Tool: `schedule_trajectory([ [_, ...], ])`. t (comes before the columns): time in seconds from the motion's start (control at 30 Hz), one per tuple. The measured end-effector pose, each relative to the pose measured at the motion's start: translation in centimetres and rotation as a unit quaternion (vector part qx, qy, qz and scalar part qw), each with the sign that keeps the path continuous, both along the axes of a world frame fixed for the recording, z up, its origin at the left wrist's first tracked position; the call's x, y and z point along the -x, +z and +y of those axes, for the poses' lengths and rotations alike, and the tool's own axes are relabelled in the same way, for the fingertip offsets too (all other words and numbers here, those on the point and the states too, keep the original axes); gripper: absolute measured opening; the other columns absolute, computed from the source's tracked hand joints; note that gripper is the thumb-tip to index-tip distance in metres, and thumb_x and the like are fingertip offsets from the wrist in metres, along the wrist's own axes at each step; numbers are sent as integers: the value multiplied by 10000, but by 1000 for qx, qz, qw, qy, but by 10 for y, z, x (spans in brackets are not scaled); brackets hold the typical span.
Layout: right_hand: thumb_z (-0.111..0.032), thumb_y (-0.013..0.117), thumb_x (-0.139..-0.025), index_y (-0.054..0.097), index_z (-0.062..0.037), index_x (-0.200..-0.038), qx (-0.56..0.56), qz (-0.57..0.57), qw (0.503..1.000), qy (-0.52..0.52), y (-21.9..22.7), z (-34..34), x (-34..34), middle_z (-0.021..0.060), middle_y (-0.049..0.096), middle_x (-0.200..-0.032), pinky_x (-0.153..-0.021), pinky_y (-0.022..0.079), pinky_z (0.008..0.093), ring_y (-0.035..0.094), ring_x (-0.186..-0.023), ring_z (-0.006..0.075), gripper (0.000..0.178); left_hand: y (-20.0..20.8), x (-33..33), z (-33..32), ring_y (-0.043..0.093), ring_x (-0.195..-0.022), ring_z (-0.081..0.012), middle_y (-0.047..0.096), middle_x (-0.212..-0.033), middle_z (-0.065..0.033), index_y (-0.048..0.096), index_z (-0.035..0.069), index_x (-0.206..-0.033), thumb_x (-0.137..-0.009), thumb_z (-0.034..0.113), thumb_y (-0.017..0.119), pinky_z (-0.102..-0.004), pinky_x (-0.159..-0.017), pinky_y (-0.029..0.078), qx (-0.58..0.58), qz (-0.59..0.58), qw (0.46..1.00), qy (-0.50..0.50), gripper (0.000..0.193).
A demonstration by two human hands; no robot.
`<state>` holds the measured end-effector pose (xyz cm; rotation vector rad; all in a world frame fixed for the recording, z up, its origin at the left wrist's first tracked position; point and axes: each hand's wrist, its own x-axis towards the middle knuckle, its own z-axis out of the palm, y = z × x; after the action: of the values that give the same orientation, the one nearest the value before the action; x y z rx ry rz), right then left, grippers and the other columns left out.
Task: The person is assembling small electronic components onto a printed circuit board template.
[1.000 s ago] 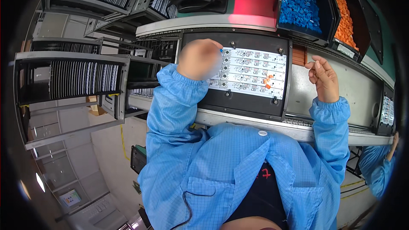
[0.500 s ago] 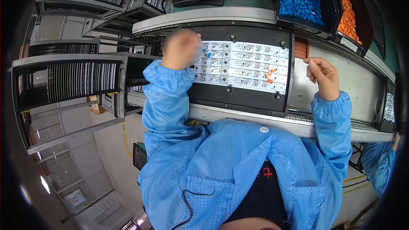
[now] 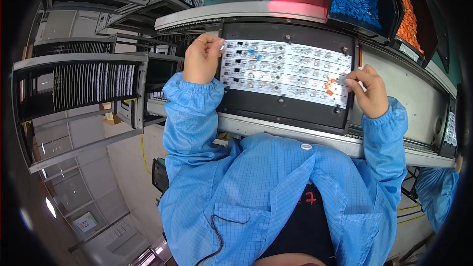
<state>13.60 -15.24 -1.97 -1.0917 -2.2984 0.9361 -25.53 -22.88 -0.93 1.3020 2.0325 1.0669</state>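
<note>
A white circuit board panel [image 3: 295, 75], made of several long strips, lies in a black tray [image 3: 276, 111] before me. Two blue connectors [image 3: 259, 57] rest loose near its left part, and a small pile of orange connectors [image 3: 330, 87] near its right end. At the panel's upper left corner, my left hand [image 3: 202, 59] has thumb and forefinger pinched together, a tiny whitish bit showing at the tips. My right hand [image 3: 370, 91] is closed in a pinch at the tray's right edge, beside the orange pieces; its fingertips hide whatever they hold.
Black bins of blue connectors [image 3: 354, 0] and orange connectors [image 3: 409, 19] stand at the back right. Metal conveyor rails [image 3: 241, 16] run behind and before the tray. Racks of upright boards [image 3: 93, 88] are on the left. A blue sleeve [image 3: 436, 192] of another person shows at far right.
The tray with the panel has shifted right. My left fingers came into a pinch at its left end, and my right hand moved slightly left to its edge. Red light appeared on the green surface behind.
</note>
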Motion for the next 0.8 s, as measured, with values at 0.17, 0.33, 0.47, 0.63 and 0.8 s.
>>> schedule_trajectory([
  [0.17,-21,621,-857,686,-3,-889,145,110,979,-92,-6,1,4,105,629,-761,-612,452,293,584,-675,190,74,7,3,19,570,-687,-73,657,-784,-40,668,-33,-1001,-942,93,579,-197,-630,463,43,-10,996,-82,166],
  [0.33,2,594,-884,676,21,-923,67,86,993,-56,4,-1,15,90,623,-800,-671,459,247,585,-729,152,93,-2,-4,36,573,-695,-70,665,-810,-45,683,-36,-1008,-940,91,581,-200,-643,475,57,11,990,-125,176],
  [0.47,5,594,-882,678,8,-989,22,55,998,-7,-2,0,20,89,628,-791,-677,461,252,580,-739,146,136,2,-7,43,570,-686,-72,674,-826,-51,681,-41,-1004,-940,85,574,-205,-647,483,65,18,993,-101,177],
  [0.63,-3,598,-893,670,11,-1044,32,57,997,-34,3,-4,16,66,632,-805,-663,457,245,569,-744,123,167,4,-5,44,581,-693,-83,688,-857,-67,678,-41,-1032,-928,62,579,-212,-655,493,92,-74,990,-74,177],
  [0.8,-73,587,-935,655,26,-1073,201,220,940,-167,-7,-5,12,31,622,-822,-630,429,213,539,-730,83,183,-3,-6,42,611,-699,-101,700,-862,-84,688,-27,-1029,-903,36,596,-234,-646,513,67,-120,984,-114,168],
])
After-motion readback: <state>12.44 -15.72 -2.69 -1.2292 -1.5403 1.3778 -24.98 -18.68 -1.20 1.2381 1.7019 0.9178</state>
